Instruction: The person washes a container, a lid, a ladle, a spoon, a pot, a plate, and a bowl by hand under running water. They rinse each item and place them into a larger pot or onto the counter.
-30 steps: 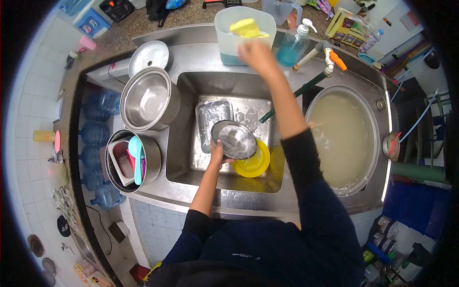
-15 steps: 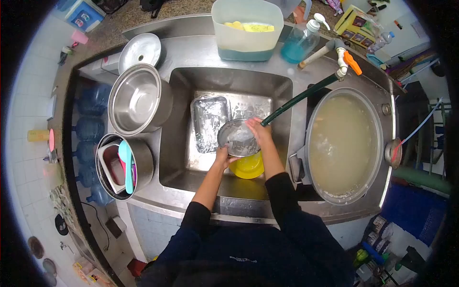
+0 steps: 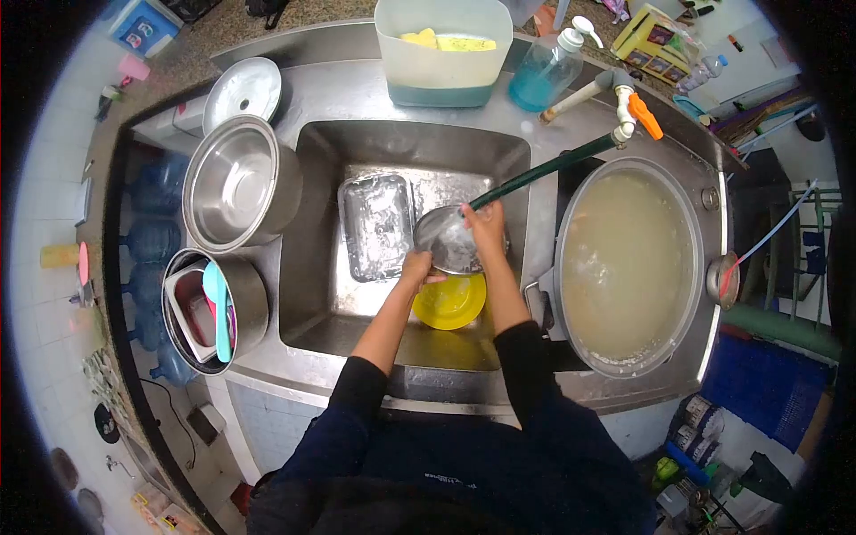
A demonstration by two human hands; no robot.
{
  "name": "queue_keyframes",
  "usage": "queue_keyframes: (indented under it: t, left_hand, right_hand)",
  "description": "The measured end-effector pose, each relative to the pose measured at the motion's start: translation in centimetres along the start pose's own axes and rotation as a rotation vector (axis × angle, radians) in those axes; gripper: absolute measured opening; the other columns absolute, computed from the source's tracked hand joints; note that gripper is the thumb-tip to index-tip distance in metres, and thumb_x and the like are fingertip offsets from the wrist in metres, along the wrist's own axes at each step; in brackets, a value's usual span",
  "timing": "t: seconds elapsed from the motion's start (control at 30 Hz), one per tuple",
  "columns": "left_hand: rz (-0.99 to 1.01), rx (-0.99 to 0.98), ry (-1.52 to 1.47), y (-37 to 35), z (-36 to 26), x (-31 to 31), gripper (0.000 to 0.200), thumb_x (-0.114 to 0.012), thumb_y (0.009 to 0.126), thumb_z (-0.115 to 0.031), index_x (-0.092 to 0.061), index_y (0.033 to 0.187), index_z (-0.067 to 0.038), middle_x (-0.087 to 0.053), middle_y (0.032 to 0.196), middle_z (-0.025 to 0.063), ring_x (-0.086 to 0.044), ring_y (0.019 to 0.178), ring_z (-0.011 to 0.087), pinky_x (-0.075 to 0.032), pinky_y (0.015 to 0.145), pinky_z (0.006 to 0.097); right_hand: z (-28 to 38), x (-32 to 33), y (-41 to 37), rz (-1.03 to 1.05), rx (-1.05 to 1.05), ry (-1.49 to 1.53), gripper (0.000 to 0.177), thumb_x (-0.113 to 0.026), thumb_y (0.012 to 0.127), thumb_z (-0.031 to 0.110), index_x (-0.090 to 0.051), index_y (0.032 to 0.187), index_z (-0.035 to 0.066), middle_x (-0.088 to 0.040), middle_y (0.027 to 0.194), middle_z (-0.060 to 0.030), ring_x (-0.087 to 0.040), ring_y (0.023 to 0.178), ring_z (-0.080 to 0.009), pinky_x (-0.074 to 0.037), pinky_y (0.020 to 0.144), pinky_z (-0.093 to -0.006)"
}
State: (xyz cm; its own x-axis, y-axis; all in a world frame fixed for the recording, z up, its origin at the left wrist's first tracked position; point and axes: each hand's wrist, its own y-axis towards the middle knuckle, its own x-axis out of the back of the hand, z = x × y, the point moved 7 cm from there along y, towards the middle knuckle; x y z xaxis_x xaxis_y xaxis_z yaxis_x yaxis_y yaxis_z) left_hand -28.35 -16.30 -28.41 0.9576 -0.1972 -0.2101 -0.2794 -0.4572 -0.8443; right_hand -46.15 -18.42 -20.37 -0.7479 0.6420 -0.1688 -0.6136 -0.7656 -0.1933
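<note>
Over the sink, my left hand is closed on the lower left edge of a round metal bowl. The bowl is tilted, and its surface looks wet. My right hand is at the bowl's right side, its fingers curled around the end of a dark green hose. The hand and wrist hide part of the bowl's right rim. Just below the bowl lies a yellow plate. Left of it, a rectangular metal tray with whitish suds rests on the sink bottom.
Metal pots stand left of the sink, the nearer pot holding containers and a turquoise spoon. Behind are a translucent tub with sponges and a pump bottle. A large basin of cloudy water sits right.
My right hand and the hose end have swung slightly up and away from me. The bowl has turned and tilted in my left hand. The whole view has shifted a little.
</note>
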Motion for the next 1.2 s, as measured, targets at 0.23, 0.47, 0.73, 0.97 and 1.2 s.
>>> queue_keyframes:
  t: [0.23, 0.47, 0.73, 0.97, 1.2]
  left_hand:
    - [-0.074, -0.205, 0.074, -6.4, -4.7, 2.9, 0.057, -0.04, 0.08, -0.003, -0.02, 0.132, -0.011, -0.048, 0.112, 0.0203, -0.06, 0.082, 0.0318, -0.057, 0.053, 0.0349]
    - [-0.421, -0.611, 1.085, -6.9, -7.5, 1.8, 0.067, -0.049, 0.072, 0.0, -0.026, 0.133, -0.018, -0.043, 0.115, 0.0261, -0.054, 0.094, 0.0402, -0.051, 0.074, 0.0417]
    - [-0.188, -1.329, 1.408, -9.4, -7.6, -2.9, 0.046, -0.045, 0.07, 0.005, -0.05, 0.115, -0.006, -0.051, 0.117, 0.0112, -0.047, 0.11, 0.0267, -0.035, 0.097, 0.0389]
    - [0.085, -1.474, 1.445, -10.7, -6.1, -4.5, 0.047, -0.054, 0.065, -0.001, -0.056, 0.111, -0.012, -0.055, 0.114, 0.0027, -0.048, 0.109, 0.021, -0.032, 0.099, 0.0379]
    - [-0.18, -1.491, 1.375, -13.5, -7.5, -2.2, 0.045, -0.053, 0.067, -0.001, -0.058, 0.108, -0.02, -0.053, 0.113, -0.0019, -0.037, 0.12, 0.024, -0.022, 0.102, 0.0517]
  right_hand:
    - [-2.6, 2.6, 1.4, -0.172, 0.066, -0.447, 0.041, -0.068, 0.07, 0.004, -0.04, 0.099, 0.002, -0.056, 0.087, -0.0104, -0.056, 0.06, -0.0141, -0.046, 0.047, -0.0244]
    - [1.8, -0.3, -4.6, 0.027, -0.206, -0.089, 0.038, -0.066, 0.073, 0.004, -0.037, 0.098, 0.003, -0.054, 0.074, -0.0078, -0.052, 0.051, -0.0117, -0.044, 0.043, -0.0228]
    - [2.4, 0.4, -4.9, 0.084, -0.199, -0.145, 0.038, -0.066, 0.074, 0.006, -0.036, 0.098, 0.003, -0.056, 0.073, -0.0077, -0.054, 0.051, -0.0121, -0.044, 0.043, -0.0233]
    - [2.1, -0.8, -4.6, 0.14, -0.19, -0.011, 0.04, -0.066, 0.073, 0.005, -0.037, 0.099, 0.002, -0.055, 0.076, -0.0077, -0.054, 0.051, -0.0125, -0.046, 0.044, -0.0225]
    - [2.6, 1.6, -5.8, 0.108, -0.254, -0.243, 0.041, -0.067, 0.072, 0.006, -0.037, 0.101, 0.001, -0.055, 0.076, -0.0089, -0.055, 0.054, -0.0124, -0.047, 0.047, -0.0222]
